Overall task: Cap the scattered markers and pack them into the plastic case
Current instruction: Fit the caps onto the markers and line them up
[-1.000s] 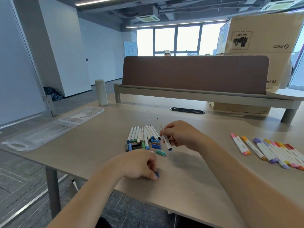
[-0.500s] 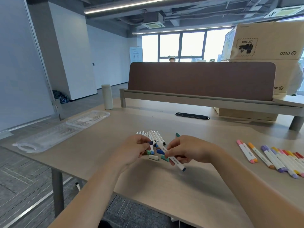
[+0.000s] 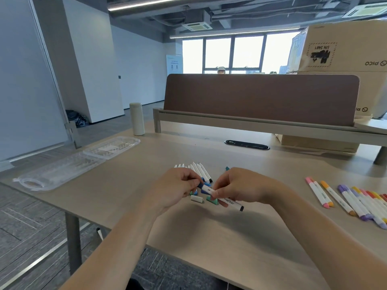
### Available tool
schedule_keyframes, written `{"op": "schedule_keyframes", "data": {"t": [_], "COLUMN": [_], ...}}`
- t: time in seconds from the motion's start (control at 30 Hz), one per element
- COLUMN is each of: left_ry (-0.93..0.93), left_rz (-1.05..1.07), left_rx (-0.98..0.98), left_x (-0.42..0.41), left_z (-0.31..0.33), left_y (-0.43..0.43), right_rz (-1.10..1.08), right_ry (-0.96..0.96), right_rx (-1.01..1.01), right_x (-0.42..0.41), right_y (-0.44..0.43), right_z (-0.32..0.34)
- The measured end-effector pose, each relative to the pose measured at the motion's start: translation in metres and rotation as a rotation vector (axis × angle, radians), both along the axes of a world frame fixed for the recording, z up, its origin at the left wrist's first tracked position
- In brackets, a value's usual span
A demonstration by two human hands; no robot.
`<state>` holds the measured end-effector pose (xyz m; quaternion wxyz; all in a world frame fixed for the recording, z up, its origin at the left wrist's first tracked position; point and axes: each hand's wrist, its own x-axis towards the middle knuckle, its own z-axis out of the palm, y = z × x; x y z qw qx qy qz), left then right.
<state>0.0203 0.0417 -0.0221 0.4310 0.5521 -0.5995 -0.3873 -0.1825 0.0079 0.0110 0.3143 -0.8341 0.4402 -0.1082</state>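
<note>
- Left hand [image 3: 178, 187]: the thumb and fingertips pinch a dark blue cap [image 3: 200, 185] just above the table [image 3: 209, 243].
- Right hand [image 3: 240, 185]: the fingers are curled round the white barrel of a marker [image 3: 231, 203]. The marker lies slanted, with its dark lower end pointing toward the right and its upper end at the blue cap.
- Whether the cap is fully seated on the marker tip cannot be told, because the fingers cover the joint.
- Uncapped markers [image 3: 199, 170]: a tight row of white barrels lies on the table just beyond the hands, tips pointing away.
- Loose caps: a white cap [image 3: 196, 199] and a green cap [image 3: 211, 200] lie on the table beneath the hands, among other small blue and green ones.
- Capped markers [image 3: 356, 203]: a row in pink, orange, purple, yellow and red lies at the right edge, well apart from the hands.
- Plastic case [image 3: 62, 170]: clear and open, it lies at the table's left side, well apart from the markers.
- Pale bottle [image 3: 137, 119]: it stands upright beyond the case, near the brown divider [image 3: 259, 99].
</note>
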Motion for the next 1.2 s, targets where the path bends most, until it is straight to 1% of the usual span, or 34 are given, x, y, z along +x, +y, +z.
{"op": "schedule_keyframes", "data": {"t": [0.07,0.13,0.2,0.27,0.33,0.43,0.57,0.63,0.73,0.8,0.9,0.97,1.1,1.2], "left_ry": [0.027,0.021,-0.03,-0.122,-0.172,-0.174,-0.202,-0.169,-0.14,-0.133,-0.142,-0.16,-0.257,-0.402], "left_rz": [0.027,0.08,0.17,0.261,0.294,0.255,0.258,0.285,0.297,0.289,0.28,0.28,0.283,0.258], "left_rx": [-0.001,-0.01,-0.055,-0.103,-0.113,-0.087,-0.062,-0.059,-0.051,-0.051,-0.058,-0.063,-0.08,-0.064], "left_x": [-0.005,-0.008,-0.011,-0.016,-0.019,-0.021,-0.014,-0.007,0.001,0.004,0.006,0.008,0.017,0.026], "left_z": [0.003,0.005,0.009,0.014,0.017,0.018,0.014,0.012,0.009,0.008,0.007,0.006,0.007,0.008], "left_y": [-0.002,-0.007,-0.015,-0.025,-0.03,-0.037,-0.042,-0.045,-0.047,-0.049,-0.052,-0.054,-0.051,-0.047], "right_rz": [-0.014,-0.07,-0.152,-0.245,-0.322,-0.388,-0.409,-0.4,-0.409,-0.401,-0.378,-0.376,-0.383,-0.374], "right_ry": [0.02,-0.024,-0.058,-0.028,0.073,0.265,0.443,0.517,0.565,0.495,0.339,0.309,0.371,0.436], "right_rx": [-0.057,-0.061,-0.099,-0.175,-0.26,-0.383,-0.498,-0.523,-0.522,-0.502,-0.409,-0.382,-0.295,-0.264], "right_x": [0.0,0.0,0.003,0.008,0.012,0.015,0.016,0.017,0.023,0.033,0.053,0.064,0.075,0.079], "right_y": [-0.002,-0.006,-0.017,-0.036,-0.054,-0.073,-0.08,-0.079,-0.082,-0.09,-0.102,-0.106,-0.109,-0.106], "right_z": [0.003,0.004,0.002,-0.003,-0.012,-0.028,-0.037,-0.037,-0.036,-0.038,-0.041,-0.041,-0.036,-0.032]}}
